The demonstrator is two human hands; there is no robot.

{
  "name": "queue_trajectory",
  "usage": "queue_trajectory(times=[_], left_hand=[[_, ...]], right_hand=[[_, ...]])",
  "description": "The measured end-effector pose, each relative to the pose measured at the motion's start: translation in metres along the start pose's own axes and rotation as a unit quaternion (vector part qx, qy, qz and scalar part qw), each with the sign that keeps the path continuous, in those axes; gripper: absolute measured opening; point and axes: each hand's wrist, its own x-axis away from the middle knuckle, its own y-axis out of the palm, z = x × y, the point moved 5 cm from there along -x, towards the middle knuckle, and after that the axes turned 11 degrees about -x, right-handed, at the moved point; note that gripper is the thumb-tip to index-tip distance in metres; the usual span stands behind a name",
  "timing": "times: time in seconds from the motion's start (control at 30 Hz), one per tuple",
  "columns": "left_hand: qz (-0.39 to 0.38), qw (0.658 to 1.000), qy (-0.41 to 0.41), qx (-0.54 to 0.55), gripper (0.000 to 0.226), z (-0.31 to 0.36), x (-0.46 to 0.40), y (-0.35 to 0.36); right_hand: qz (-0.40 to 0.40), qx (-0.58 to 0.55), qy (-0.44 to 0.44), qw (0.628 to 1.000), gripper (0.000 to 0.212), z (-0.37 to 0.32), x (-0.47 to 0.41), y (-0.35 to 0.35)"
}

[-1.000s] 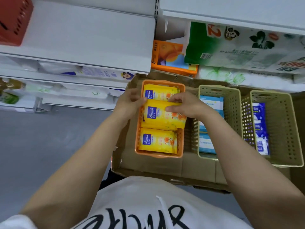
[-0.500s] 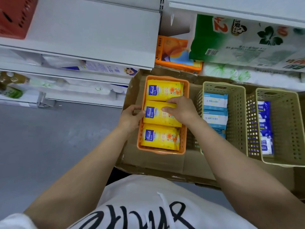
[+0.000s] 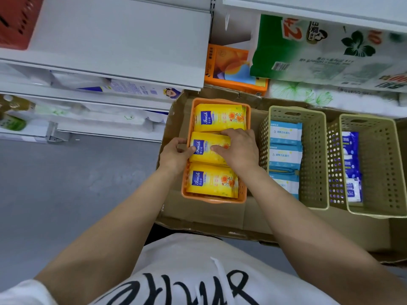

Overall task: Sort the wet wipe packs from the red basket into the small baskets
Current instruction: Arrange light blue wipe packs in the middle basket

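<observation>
— While both my hands are down in this cardboard tray [image 3: 211,214], what do you make of things, biggest first?

— Start with the shelving.

— White shelves [image 3: 123,40] rise beyond my grip, and the red basket [image 3: 15,20] sits far up and off to the left of it, only a corner showing; I can't tell whether any packs remain inside. Nearer, the tray holds three small baskets. Two beige ones lie to the right of my grip: the closer beige basket [image 3: 317,155] carries light-blue packs [image 3: 284,155], the farther beige basket [image 3: 383,164] dark-blue packs [image 3: 350,164].

— And where you're working?

— The orange basket [image 3: 214,199], right under my hands, with three yellow packs in a row. The far yellow pack [image 3: 220,117] lies just beyond my grip, the near yellow pack [image 3: 211,181] just this side of it. Between them is the middle yellow pack [image 3: 207,150]. My left hand [image 3: 176,155] pinches its left end, thumb on the blue label; my right hand [image 3: 240,150] lies over its right half with fingers curled across its face.

— What could go wrong?

— I'd judge the fit is tight. If I press unevenly, the middle pack may ride up over the near one, or its end may catch on the basket's left wall and stay tilted.
</observation>
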Motion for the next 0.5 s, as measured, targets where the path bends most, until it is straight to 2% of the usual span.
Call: queue_trajectory(times=[0.23, 0.37, 0.5], left_hand=[[0.016, 1.000, 0.016, -0.015, 0.030, 0.0043, 0.0001, 0.0016], [0.012, 0.999, 0.025, -0.028, 0.027, 0.0066, 0.0014, -0.0016], [-0.008, 0.999, 0.030, -0.038, 0.028, 0.0086, -0.0001, -0.0049]], right_hand=[[0.031, -0.031, 0.016, 0.999, 0.058, -0.0009, 0.0009, 0.0008], [0.029, -0.065, 0.039, 0.997, 0.079, -0.0041, -0.0001, 0.0029], [0.005, 0.002, 0.044, 0.999, 0.074, -0.0057, -0.0001, 0.0011]])
